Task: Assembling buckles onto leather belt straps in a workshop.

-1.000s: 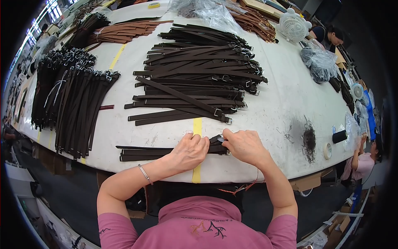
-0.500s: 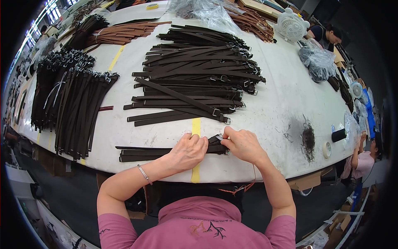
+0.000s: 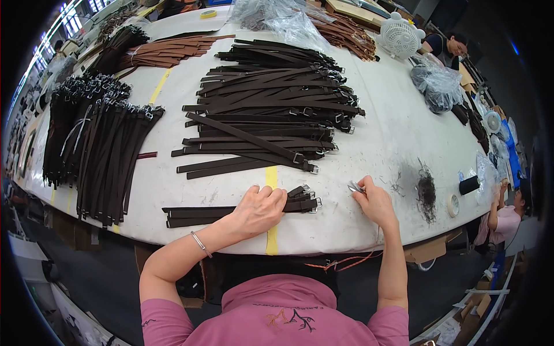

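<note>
My left hand [image 3: 258, 210] is closed over a small bunch of dark brown buckled straps [image 3: 193, 216] near the table's front edge. Their silver buckle ends stick out to its right, one strap end tilted up above the others. Off to the right, apart from the straps, my right hand [image 3: 376, 203] pinches small silver thread snips [image 3: 355, 187]. A thin cord [image 3: 352, 262] hangs below that hand. Beyond my hands lies a broad pile of similar dark straps [image 3: 271, 106], buckles mostly to the right.
Bundled dark straps [image 3: 104, 155] lie at the left, brown strips [image 3: 173, 51] behind them. To the right are a heap of dark thread scraps [image 3: 426, 193], a tape roll [image 3: 453, 205] and a black spool [image 3: 469, 185]. A white fan [image 3: 400, 37] stands at the back. Other people are at the right.
My right hand has drawn away from the buckle ends to the right, carrying the snips. The left hand stays on the straps, whose buckle ends now show.
</note>
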### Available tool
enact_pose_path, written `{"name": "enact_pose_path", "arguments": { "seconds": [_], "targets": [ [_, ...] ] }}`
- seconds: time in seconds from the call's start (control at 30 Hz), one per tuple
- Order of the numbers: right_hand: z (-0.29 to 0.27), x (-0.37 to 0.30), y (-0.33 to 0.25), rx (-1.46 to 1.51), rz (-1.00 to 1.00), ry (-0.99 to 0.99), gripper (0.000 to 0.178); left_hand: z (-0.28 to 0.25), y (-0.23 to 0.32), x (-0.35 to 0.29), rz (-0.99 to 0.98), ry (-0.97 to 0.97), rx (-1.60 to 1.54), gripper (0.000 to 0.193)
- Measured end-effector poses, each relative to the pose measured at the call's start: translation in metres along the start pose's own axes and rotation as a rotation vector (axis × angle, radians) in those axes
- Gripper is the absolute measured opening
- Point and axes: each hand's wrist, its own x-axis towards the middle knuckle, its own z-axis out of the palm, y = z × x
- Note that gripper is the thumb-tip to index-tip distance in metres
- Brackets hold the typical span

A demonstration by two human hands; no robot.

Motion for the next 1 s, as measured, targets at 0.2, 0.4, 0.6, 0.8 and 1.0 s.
{"name": "enact_pose_path", "arguments": {
  "seconds": [0.2,0.4,0.6,0.8,1.0],
  "targets": [
    [0.02,-0.007,-0.039,0.05,0.006,0.15,0.023,0.012,-0.003,-0.005,-0.017,0.063,0.037,0.041],
    [0.039,-0.007,-0.05,-0.118,0.041,0.013,0.025,0.007,-0.004,0.001,-0.031,-0.044,0.052,0.024],
    [0.045,-0.006,-0.049,-0.055,0.046,0.061,0.025,0.008,-0.005,-0.002,-0.061,0.035,0.164,0.012],
    [0.047,0.003,-0.058,0.668,0.022,0.176,0.019,-0.009,-0.012,0.005,-0.182,-0.024,-0.212,0.009],
    [0.047,0.012,-0.095,0.865,-0.035,0.108,0.019,-0.03,-0.015,0.01,-0.222,-0.024,-0.397,0.007]
  ]
}}
